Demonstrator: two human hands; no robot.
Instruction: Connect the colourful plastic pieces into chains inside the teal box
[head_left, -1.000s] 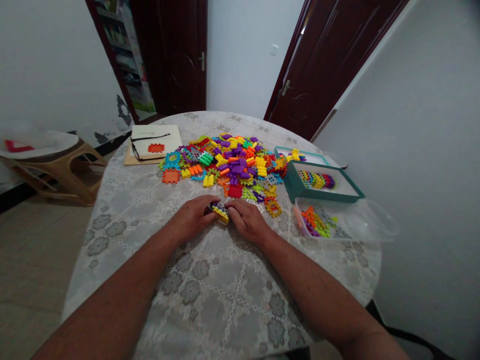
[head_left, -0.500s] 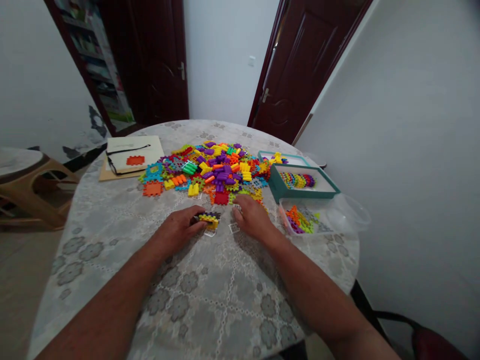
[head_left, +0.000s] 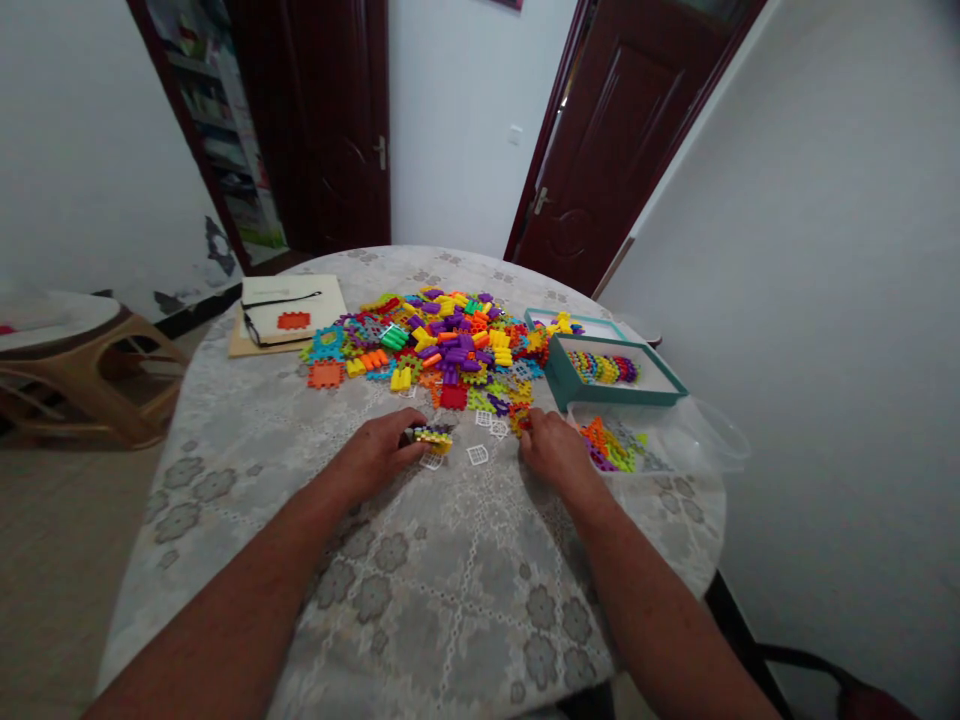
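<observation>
My left hand (head_left: 379,452) rests on the lace tablecloth (head_left: 420,590) with its fingers closed on a small stack of joined toy blocks (head_left: 431,437), yellow and purple. My right hand (head_left: 553,452) lies further right, fingers curled at an orange-red piece (head_left: 520,418) on the near edge of the big heap of coloured plastic blocks (head_left: 442,345). Whether it holds that piece is hidden. A few clear white grid pieces (head_left: 478,455) lie between my two hands.
A teal box (head_left: 566,378) with a row of joined pieces stands at the right, and a clear plastic tub (head_left: 697,440) with loose pieces in front of it. A beige booklet (head_left: 289,305) with an orange block lies at the far left. A brown stool (head_left: 82,370) stands left of the table.
My right hand has let go of the small block stack and moved right to the heap's near edge. The left hand kept the stack in place.
</observation>
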